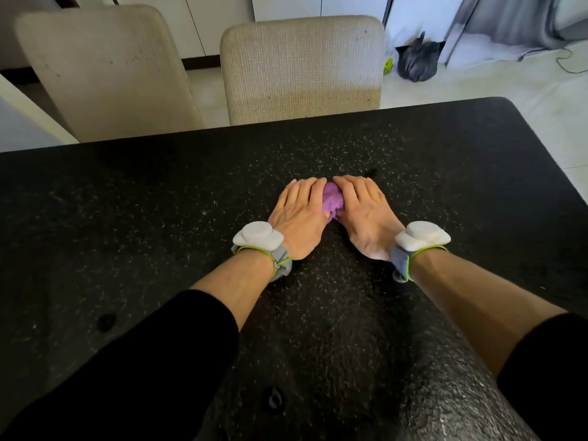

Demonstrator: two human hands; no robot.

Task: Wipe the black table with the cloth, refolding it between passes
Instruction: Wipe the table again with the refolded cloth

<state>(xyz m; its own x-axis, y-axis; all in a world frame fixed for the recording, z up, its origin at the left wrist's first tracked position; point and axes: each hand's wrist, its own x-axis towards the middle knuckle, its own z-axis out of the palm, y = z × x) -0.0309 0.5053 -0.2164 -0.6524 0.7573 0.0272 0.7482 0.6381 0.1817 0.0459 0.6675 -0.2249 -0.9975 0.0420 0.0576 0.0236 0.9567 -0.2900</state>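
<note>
A person leans over the black table [127, 218] with both arms stretched out, black sleeves [165, 351] pushed up the forearms. The purple cloth [332, 200] lies bunched on the tabletop, nearer the far edge than the near one and roughly midway between the left and right edges. Only a narrow strip of it shows, in the gap between the two hands.

The left hand [299, 211] lies over the cloth's left side, fingers straight and held together, pressing down. The right hand [362, 211] does the same on the right side, fingers together and pointing at the far edge. The two forefingers nearly meet above the cloth. Both thumbs are tucked in toward it, and I cannot tell whether they pinch it.

Each wrist carries a grey band with a white puck [257, 237] on top. The tabletop is speckled with pale flecks. Two beige chairs [302, 65] stand along the far edge, and a dark bag [416, 60] sits on the floor beyond the far right corner.
</note>
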